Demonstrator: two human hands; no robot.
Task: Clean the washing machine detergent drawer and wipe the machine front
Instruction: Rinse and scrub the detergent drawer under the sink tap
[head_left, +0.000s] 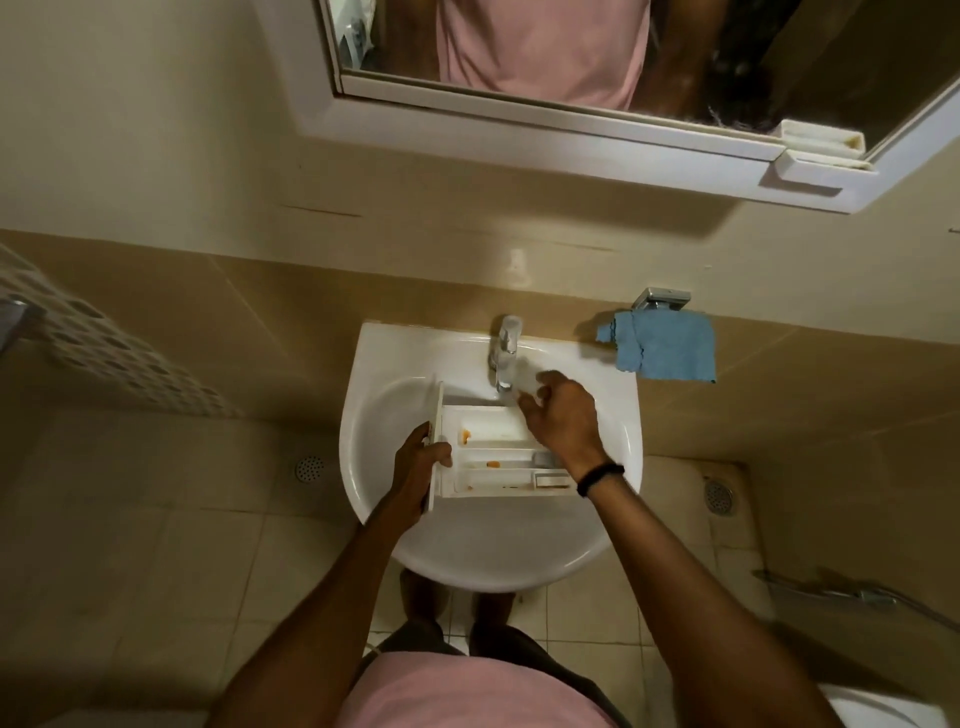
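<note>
Pink shirt (467, 691) fills the bottom of the view, and two bare arms reach out from it over a white sink (363, 415). The left hand (423, 457) grips the front end of the detergent drawer (498, 452), fingers curled round its edge. The drawer lies flat across the sink bowl, just under the tap (504, 353). The right hand (563, 415) hovers over the far end of the drawer, near the spout. Its fingers are loosely bent and a little apart, and they hold nothing that I can see, though the tips are blurry.

Only one hand holds the drawer. If it gets wet and slippery, it could slide and bang into the sink. If the tap opens hard, water could bounce off the flat drawer and splash onto the floor. The orange spots (466, 435) sit in corners, so a quick rinse might miss them.

I count one drawer, one sink, one tap, one blue cloth (665, 348) hanging on the wall, two hands, two floor drains (310, 467), and two clear orange spots plus one faint one.
</note>
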